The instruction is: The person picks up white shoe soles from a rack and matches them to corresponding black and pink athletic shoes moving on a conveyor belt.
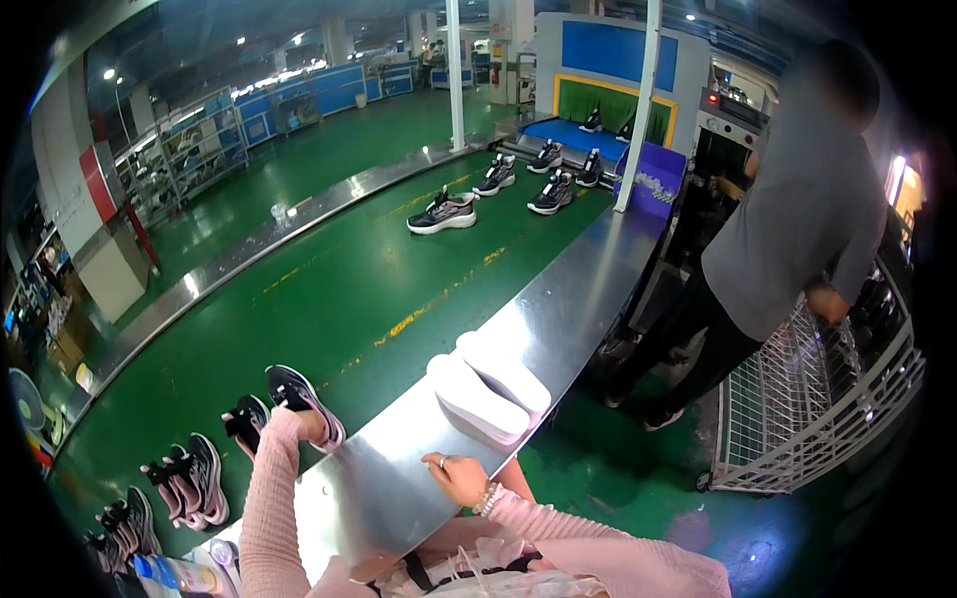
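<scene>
My left hand (315, 427) grips a black and pink sneaker (295, 387) at its collar, by the near edge of the green conveyor belt (249, 329). Its fingertips are partly hidden by the shoe. A second black and pink sneaker (245, 419) sits just left of it. My right hand (461, 480), with a ring and a beaded bracelet, is over the metal ledge (379, 488). Its fingers are curled together, and nothing shows in them. Beyond that hand, a pair of white sole-shaped pieces (477, 401) lies side by side on the ledge.
More sneakers (189, 480) line the belt at left. Several others (444, 212) stand farther along, near a machine opening (618, 108). A purple bin (653, 184) is beside the ledge. At right, a person in grey (788, 219) stands by a wire cart (807, 399). Bottles (179, 573) sit at lower left.
</scene>
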The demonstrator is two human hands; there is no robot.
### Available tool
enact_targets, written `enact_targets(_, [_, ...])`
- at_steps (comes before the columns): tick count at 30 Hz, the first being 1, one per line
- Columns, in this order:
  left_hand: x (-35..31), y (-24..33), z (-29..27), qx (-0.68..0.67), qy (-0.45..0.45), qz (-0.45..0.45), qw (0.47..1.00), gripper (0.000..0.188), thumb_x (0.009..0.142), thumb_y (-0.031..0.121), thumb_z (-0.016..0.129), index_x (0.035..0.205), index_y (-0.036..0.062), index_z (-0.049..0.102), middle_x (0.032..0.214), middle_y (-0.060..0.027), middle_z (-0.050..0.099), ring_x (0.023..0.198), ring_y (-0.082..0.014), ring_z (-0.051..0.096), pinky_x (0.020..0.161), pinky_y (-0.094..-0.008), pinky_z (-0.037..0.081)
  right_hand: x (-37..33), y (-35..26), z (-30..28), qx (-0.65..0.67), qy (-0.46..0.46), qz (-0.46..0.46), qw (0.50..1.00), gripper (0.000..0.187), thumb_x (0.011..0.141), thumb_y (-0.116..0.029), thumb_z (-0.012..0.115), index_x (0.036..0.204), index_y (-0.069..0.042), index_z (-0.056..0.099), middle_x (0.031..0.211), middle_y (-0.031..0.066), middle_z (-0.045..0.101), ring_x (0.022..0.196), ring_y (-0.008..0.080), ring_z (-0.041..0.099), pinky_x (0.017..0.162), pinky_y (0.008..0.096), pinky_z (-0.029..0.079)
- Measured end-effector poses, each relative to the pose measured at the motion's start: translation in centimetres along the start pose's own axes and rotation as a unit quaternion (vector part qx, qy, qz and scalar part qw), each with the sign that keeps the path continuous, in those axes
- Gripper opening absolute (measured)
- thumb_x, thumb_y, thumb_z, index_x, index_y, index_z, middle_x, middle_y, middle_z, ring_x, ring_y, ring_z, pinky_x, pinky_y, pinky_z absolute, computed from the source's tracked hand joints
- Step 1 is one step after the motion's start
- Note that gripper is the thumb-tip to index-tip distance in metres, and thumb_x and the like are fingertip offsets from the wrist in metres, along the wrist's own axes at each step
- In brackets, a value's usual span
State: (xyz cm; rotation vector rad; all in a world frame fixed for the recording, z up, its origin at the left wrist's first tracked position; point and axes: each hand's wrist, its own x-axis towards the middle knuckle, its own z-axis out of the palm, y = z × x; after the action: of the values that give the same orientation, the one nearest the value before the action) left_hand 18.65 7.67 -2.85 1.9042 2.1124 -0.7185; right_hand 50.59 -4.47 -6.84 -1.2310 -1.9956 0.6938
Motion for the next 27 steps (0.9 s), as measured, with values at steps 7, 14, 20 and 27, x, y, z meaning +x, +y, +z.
enact_targets(7, [2.4, -1.0, 0.4, 0.122, 0.025, 0.069, 0.990, 0.028, 0.068, 0.023, 0.057, 0.094, 0.0126, 0.063, 0.105, -0.0078, 0.057, 0.100, -0.0167, 0.052, 0.083, -0.0253, 0.043, 1.0, -1.6, -1.9, 0.122, -0.019, 0.062, 0.990, 0.017, 0.080, -0.014, 0.047, 0.092, -0.010, 0.058, 0.056, 0.0100, 0.054, 0.049, 0.0244, 0.054, 0.048, 0.0335, 0.042])
enact_targets(14, [-8.1, 1.3, -6.3, -0.168, 0.055, -0.147, 0.973, 0.025, 0.072, 0.014, 0.051, 0.093, 0.0065, 0.061, 0.094, -0.0170, 0.059, 0.092, -0.0296, 0.056, 0.077, -0.0342, 0.046, 3.1, -4.0, -15.7, 0.155, 0.079, 0.011, 0.985, 0.019, 0.078, -0.003, 0.043, 0.088, -0.002, 0.059, 0.058, 0.0019, 0.054, 0.051, 0.0075, 0.046, 0.050, 0.0204, 0.037])
enact_targets(20, [2.1, -4.8, 5.2, -0.328, 0.285, -0.005, 0.901, 0.025, 0.074, 0.010, 0.052, 0.098, 0.0072, 0.056, 0.081, -0.0168, 0.058, 0.080, -0.0335, 0.054, 0.067, -0.0404, 0.042, 9.9, -0.1, -20.3, 0.172, 0.119, 0.040, 0.977, 0.020, 0.082, -0.006, 0.040, 0.088, 0.001, 0.057, 0.054, 0.0006, 0.052, 0.044, 0.0024, 0.038, 0.041, 0.0169, 0.030])
enact_targets(27, [-0.2, -0.2, 4.8, -0.612, 0.426, -0.147, 0.650, 0.028, 0.074, 0.015, 0.058, 0.091, -0.0071, 0.056, 0.093, -0.0182, 0.058, 0.085, -0.0280, 0.054, 0.076, -0.0308, 0.042, 20.8, 8.0, -18.8, 0.109, 0.104, 0.043, 0.988, 0.020, 0.079, -0.013, 0.046, 0.089, -0.001, 0.058, 0.064, 0.0029, 0.058, 0.045, 0.0070, 0.044, 0.044, 0.0219, 0.036])
